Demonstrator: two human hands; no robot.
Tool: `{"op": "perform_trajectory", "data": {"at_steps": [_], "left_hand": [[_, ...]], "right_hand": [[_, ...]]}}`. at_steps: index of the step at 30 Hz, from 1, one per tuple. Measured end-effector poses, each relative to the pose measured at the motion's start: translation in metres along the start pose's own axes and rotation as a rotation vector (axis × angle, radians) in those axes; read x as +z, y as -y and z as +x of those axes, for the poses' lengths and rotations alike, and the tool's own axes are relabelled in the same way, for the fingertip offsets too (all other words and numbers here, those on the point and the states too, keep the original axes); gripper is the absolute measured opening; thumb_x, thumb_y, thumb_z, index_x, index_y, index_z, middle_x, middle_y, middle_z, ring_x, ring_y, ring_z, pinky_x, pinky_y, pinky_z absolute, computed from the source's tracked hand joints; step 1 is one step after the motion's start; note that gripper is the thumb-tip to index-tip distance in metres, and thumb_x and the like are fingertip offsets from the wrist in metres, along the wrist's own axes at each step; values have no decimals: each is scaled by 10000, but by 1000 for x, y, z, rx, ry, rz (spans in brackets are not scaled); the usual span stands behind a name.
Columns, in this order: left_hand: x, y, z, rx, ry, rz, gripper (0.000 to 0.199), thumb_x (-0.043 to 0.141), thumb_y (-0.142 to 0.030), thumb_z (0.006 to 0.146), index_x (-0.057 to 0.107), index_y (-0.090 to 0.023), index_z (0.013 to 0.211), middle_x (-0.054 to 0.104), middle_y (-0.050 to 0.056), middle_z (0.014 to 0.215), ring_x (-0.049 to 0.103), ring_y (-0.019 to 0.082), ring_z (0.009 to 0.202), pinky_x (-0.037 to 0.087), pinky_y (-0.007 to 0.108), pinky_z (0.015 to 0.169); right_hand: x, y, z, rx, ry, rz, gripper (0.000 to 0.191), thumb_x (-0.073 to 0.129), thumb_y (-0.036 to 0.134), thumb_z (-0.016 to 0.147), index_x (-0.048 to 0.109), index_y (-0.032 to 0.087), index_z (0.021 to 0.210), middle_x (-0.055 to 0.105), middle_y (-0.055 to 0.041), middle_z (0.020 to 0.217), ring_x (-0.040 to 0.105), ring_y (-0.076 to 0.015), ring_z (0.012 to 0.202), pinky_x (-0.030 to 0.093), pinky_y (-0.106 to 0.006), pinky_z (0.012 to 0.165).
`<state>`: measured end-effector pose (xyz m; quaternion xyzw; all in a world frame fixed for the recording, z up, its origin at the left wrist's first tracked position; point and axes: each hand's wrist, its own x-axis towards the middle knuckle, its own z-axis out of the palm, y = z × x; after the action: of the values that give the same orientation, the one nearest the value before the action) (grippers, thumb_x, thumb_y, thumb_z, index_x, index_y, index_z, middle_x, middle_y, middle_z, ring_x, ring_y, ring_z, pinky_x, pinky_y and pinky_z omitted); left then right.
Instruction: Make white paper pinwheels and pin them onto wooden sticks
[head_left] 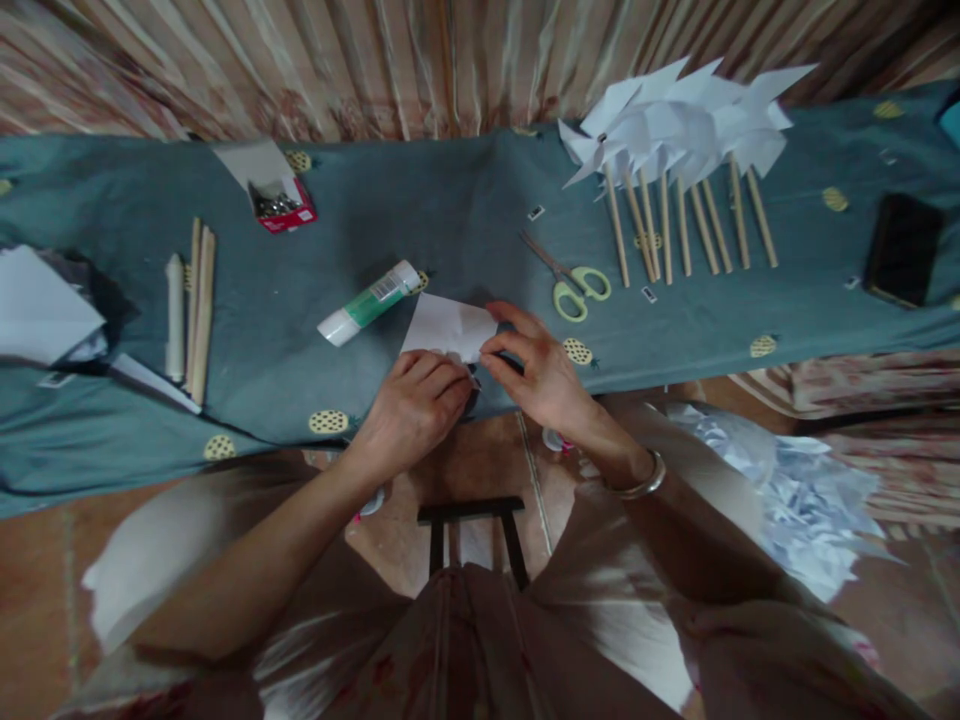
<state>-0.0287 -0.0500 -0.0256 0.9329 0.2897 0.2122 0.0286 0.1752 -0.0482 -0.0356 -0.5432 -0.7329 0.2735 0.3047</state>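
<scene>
A piece of white paper (pixel 442 322) lies at the front edge of the cloth-covered table, between my two hands. My left hand (pixel 420 405) is closed on the paper's near edge, its fingers curled and partly hiding the sheet. With thumb and fingers, my right hand (pixel 536 365) pinches the right side of the same paper. A green and white glue stick (pixel 369 303) lies just beyond my left hand. Beyond my right hand rest scissors (pixel 571 285) with light green handles. What is under my fingertips is hard to make out.
White paper pinwheels (pixel 675 125) on wooden sticks lie at the back right, near a dark phone (pixel 904 248). An open red box (pixel 285 208) of small metal pieces, loose wooden sticks (pixel 201 315) and stacked white paper (pixel 41 305) are leftward. Paper scraps (pixel 795 490) heap below right.
</scene>
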Motion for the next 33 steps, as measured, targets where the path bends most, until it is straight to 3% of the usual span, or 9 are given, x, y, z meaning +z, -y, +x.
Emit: {"op": "perform_trajectory", "data": {"at_steps": [18,33], "left_hand": [[1,-5,-9,-29,-25,13,181,570,-153,938,697,-117,1061,737,123,1136,645,257,1012,505,412,836],[0,-6,-8,-34,-28,-6,176,563,-162,942,698,-126,1048,737,120,1147,644,259,1044,500,410,851]], "right_hand": [[15,6,15,65,-85,-20,83,647,184,837,693,234,789,601,-71,1377,562,-265,1300,460,-469,1099],[17,9,17,69,-90,-54,103,621,196,844,673,245,770,608,-48,1357,559,-266,1287,455,-484,1111]]}}
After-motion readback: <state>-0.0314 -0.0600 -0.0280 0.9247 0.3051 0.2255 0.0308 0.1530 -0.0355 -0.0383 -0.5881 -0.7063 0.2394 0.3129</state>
